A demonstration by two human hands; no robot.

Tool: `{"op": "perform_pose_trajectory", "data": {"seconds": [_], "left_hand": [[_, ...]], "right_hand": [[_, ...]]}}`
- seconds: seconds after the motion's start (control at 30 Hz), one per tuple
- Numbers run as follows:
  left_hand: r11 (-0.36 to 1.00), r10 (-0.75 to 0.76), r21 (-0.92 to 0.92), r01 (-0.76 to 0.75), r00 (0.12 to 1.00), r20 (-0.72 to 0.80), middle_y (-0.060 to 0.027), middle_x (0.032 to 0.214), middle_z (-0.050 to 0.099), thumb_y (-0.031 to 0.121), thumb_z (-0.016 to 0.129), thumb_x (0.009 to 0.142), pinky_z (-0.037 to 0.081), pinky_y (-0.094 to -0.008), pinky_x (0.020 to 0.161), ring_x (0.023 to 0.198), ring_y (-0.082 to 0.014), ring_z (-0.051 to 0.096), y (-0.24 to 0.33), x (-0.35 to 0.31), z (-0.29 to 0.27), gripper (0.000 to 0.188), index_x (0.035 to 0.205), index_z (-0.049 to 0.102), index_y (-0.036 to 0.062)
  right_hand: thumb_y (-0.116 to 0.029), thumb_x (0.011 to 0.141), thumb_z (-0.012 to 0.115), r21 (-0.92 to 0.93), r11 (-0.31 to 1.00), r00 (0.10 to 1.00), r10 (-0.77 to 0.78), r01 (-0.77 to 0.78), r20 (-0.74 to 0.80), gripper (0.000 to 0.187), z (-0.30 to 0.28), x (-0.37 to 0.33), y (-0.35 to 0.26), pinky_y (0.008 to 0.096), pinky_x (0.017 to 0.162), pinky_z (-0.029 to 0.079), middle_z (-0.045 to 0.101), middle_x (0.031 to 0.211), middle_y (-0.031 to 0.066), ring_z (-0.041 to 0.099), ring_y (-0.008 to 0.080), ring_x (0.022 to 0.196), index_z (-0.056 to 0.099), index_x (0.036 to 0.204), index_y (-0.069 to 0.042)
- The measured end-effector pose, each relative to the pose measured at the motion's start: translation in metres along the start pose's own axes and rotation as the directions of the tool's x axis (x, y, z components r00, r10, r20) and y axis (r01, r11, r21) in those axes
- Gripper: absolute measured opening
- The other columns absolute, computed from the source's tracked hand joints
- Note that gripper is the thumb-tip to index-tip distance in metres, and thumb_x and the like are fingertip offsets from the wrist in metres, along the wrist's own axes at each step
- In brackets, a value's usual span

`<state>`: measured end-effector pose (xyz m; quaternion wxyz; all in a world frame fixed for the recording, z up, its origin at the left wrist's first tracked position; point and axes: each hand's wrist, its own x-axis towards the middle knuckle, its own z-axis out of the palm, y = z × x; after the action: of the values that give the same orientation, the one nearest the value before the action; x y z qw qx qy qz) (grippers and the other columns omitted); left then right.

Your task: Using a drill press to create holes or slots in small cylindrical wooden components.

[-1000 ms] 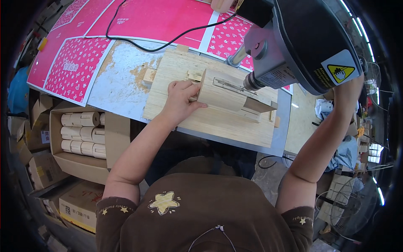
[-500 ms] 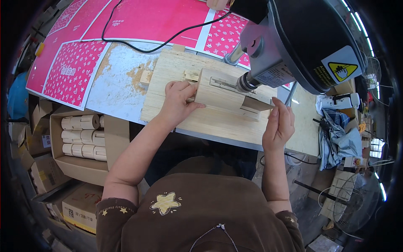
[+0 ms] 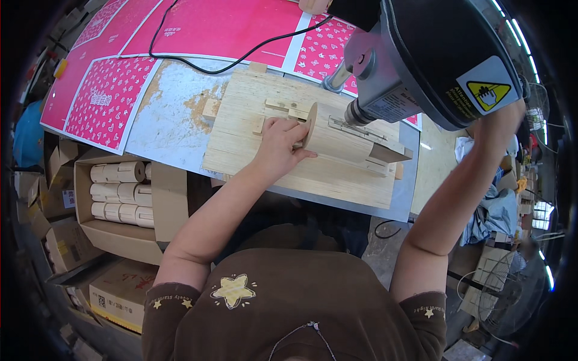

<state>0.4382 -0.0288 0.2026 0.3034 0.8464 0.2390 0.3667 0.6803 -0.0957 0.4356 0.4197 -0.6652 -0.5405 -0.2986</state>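
Observation:
A pale wooden cylinder [image 3: 340, 137] lies on a plywood board, below the chuck [image 3: 356, 114] of a drill press [image 3: 433, 66]. A slotted strip runs along its top, and a flat piece juts from its right end. My left hand [image 3: 282, 144] grips the cylinder's left end, thumb at the near side and curled fingers against the end face. My right hand [image 3: 504, 120] is raised to the right side of the drill press head, where the machine hides its fingers. Whether the drill bit touches the cylinder I cannot make out.
Small wooden blocks [image 3: 283, 106] are fixed on the plywood board [image 3: 241, 144] left of the cylinder. A black cable [image 3: 241, 59] crosses pink printed sheets [image 3: 223, 30] behind. Lower left, a cardboard box [image 3: 114, 236] holds several similar cylinders [image 3: 120, 172]. A standing fan [image 3: 506, 295] is at right.
The wooden cylinder has slid right under the chuck, my left hand moving along with it. My right hand has left the cylinder's right end and risen to the drill press's right side.

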Motion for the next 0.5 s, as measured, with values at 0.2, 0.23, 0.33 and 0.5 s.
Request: {"op": "perform_pose_trajectory", "data": {"seconds": [0.2, 0.23, 0.33, 0.5], "left_hand": [[1.0, -0.015, -0.004, 0.015, 1.0, 0.015, -0.0019, 0.075, 0.053, 0.02, 0.078, 0.055, 0.031, -0.0373, 0.083, 0.08, -0.0227, 0.051, 0.002, -0.002, -0.005, 0.044, 0.094, 0.06, 0.0093], [1.0, -0.017, -0.003, 0.017, 1.0, 0.017, -0.0019, 0.075, 0.053, 0.02, 0.078, 0.055, 0.031, -0.0373, 0.083, 0.08, -0.0227, 0.051, 0.002, -0.002, -0.005, 0.044, 0.094, 0.06, 0.0093], [1.0, -0.007, -0.005, 0.007, 1.0, 0.023, -0.0017, 0.075, 0.053, 0.02, 0.078, 0.056, 0.03, -0.0374, 0.083, 0.08, -0.0224, 0.05, 0.002, -0.002, -0.006, 0.044, 0.095, 0.06, 0.0093], [0.999, -0.027, 0.021, 0.027, 0.999, 0.022, -0.0016, 0.076, 0.053, 0.02, 0.078, 0.056, 0.03, -0.0374, 0.083, 0.081, -0.0217, 0.05, 0.002, -0.002, -0.002, 0.047, 0.098, 0.061, 0.0098]], "right_hand": [[-0.005, 0.086, 0.049, 0.122, 0.981, 0.975, 0.126, -0.15, 0.184, 0.018, -0.043, -0.106, -0.071, 0.0228, 0.047, 0.031, 0.05, 0.059, 0.0049, 0.044, 0.0093, 0.051, 0.061, 0.081, 0.006], [-0.003, 0.084, 0.049, 0.132, 0.984, 0.978, 0.098, -0.123, 0.182, 0.016, -0.038, -0.122, -0.069, 0.0258, 0.051, 0.035, 0.052, 0.063, 0.0083, 0.047, 0.0148, 0.055, 0.061, 0.081, 0.006], [0.0, 0.078, 0.052, 0.076, 0.993, 0.977, 0.07, -0.087, 0.201, 0.01, -0.008, -0.168, -0.054, 0.0349, 0.066, 0.039, 0.055, 0.07, 0.0127, 0.049, 0.0266, 0.063, 0.06, 0.084, 0.004], [0.0, 0.078, 0.052, 0.184, 0.982, 0.988, 0.014, -0.043, 0.155, 0.009, 0.012, -0.176, -0.039, 0.035, 0.065, 0.038, 0.051, 0.068, 0.0129, 0.047, 0.0266, 0.067, 0.059, 0.083, 0.003]]}}
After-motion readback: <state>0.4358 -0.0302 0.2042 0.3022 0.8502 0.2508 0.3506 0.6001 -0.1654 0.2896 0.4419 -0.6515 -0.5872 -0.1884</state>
